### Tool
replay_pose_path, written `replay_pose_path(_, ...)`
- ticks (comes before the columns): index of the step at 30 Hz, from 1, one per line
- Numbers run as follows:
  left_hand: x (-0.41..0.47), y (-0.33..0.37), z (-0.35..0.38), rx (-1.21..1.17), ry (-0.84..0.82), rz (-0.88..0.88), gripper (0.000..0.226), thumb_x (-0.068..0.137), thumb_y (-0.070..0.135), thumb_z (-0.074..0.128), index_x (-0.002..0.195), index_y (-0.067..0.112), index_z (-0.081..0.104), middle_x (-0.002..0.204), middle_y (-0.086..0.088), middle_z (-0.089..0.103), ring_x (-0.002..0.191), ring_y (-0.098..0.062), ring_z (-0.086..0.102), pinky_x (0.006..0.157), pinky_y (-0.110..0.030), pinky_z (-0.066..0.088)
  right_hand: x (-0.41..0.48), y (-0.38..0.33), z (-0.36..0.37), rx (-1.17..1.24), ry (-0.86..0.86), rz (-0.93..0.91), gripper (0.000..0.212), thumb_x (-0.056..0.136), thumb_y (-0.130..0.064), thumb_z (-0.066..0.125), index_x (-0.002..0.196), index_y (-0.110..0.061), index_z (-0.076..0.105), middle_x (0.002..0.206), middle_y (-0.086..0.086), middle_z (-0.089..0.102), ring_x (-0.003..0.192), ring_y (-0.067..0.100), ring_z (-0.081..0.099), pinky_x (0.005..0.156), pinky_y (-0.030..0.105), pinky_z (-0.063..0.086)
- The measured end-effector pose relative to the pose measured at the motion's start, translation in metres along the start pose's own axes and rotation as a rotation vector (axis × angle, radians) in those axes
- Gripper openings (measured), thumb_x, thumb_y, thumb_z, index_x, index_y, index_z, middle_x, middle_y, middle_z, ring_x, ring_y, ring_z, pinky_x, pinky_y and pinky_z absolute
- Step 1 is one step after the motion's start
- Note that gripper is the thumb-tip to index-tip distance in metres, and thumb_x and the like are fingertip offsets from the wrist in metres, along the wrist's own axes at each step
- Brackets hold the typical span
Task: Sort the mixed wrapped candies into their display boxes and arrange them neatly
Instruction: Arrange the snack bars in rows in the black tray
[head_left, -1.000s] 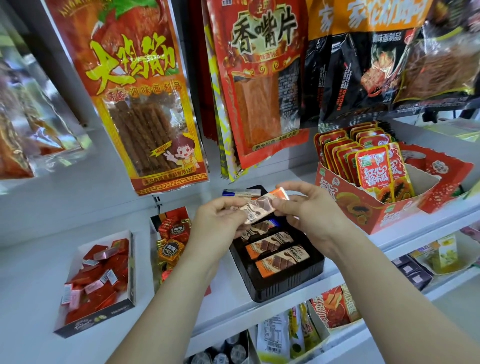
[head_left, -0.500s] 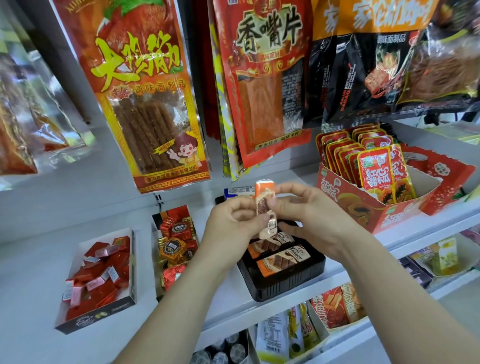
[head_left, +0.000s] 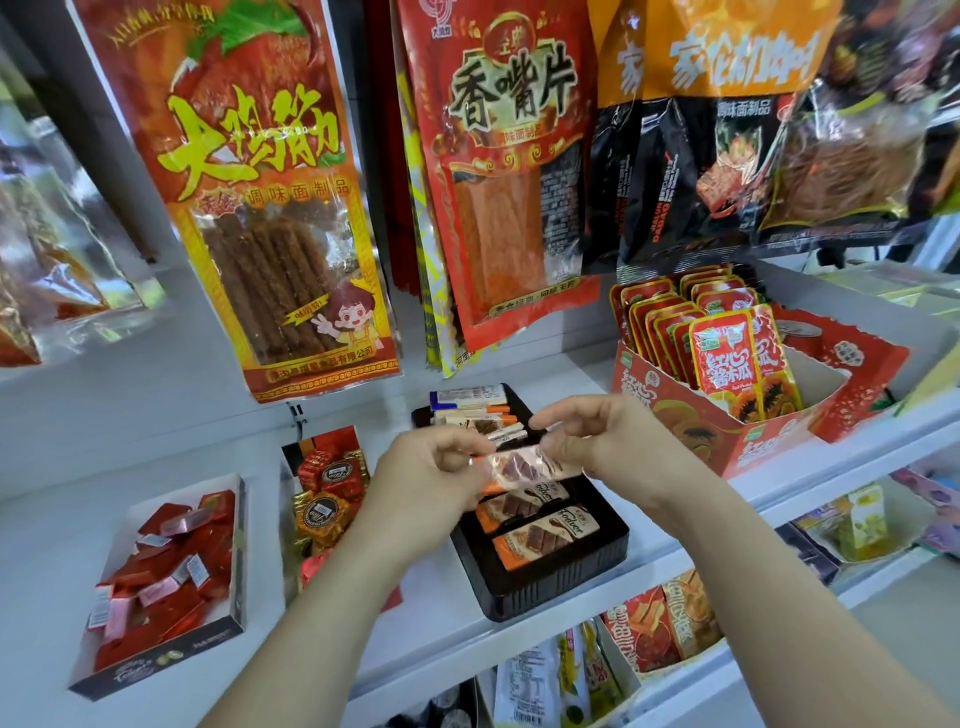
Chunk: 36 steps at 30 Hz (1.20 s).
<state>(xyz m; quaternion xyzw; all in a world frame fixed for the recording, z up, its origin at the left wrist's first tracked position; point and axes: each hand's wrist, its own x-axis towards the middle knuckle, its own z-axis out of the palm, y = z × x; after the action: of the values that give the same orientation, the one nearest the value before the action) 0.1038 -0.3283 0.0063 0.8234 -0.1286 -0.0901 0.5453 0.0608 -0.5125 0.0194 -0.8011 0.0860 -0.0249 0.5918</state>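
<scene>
Candy bar (head_left: 524, 465), orange-and-brown wrapper, is now held flat and level; half a second ago it was stood on end. Its left end is pinched by the left hand (head_left: 421, 478), its right end by the right hand (head_left: 613, 441). It is held just above the black tray (head_left: 556, 582), over the matching bars (head_left: 540, 535) already laid there. Turn judged as lining up with that row; placement not yet done.

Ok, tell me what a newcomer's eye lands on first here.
The left hand and right hand pinch a wrapped bar between them at centre, over the black tray on the shelf. Big red snack bags hang across the top.
</scene>
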Motion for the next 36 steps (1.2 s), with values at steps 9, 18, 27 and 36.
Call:
replay_pose_path(9,-0.006,-0.004,0.014,0.421,0.06,0.049,0.007,0.084,0.029,0.07,0.089,0.034,0.069,0.08,0.013,0.068,0.079,-0.005,0.063,0.072,-0.029,0.054,0.007,0.018,0.007,-0.383,0.064,-0.037,0.017,0.083,-0.008,0.069,0.074,-0.022,0.07,0.069,-0.004,0.065,0.064,0.008,0.059,0.059,0.017,0.044)
replay_pose_path(18,-0.008,-0.001,0.015,0.614,0.085,0.111,0.008,0.088,0.03,0.065,0.095,0.032,0.067,0.091,0.007,0.067,0.088,-0.015,0.062,0.078,-0.032,0.052,0.01,0.02,0.018,-0.495,0.123,-0.095,0.015,0.085,-0.011,0.068,0.079,-0.024,0.071,0.078,-0.007,0.066,0.073,0.005,0.06,0.056,0.005,0.038)
replay_pose_path(27,-0.011,-0.005,0.024,0.833,0.067,0.229,0.019,0.094,0.028,0.053,0.101,0.025,0.071,0.106,0.004,0.059,0.095,-0.015,0.057,0.072,-0.022,0.036,0.006,0.018,0.018,-0.823,-0.04,-0.051,0.025,0.091,-0.024,0.061,0.115,-0.029,0.068,0.121,0.001,0.058,0.123,0.018,0.04,0.098,0.033,0.042)
replay_pose_path(36,-0.013,0.0,0.026,0.881,0.009,0.236,0.02,0.093,0.03,0.056,0.088,0.023,0.074,0.088,0.004,0.069,0.084,-0.015,0.062,0.076,-0.027,0.049,-0.016,-0.005,0.001,-1.064,-0.512,0.132,0.072,0.091,-0.048,0.053,0.151,-0.034,0.015,0.153,-0.01,0.018,0.143,0.018,0.006,0.112,0.043,0.027)
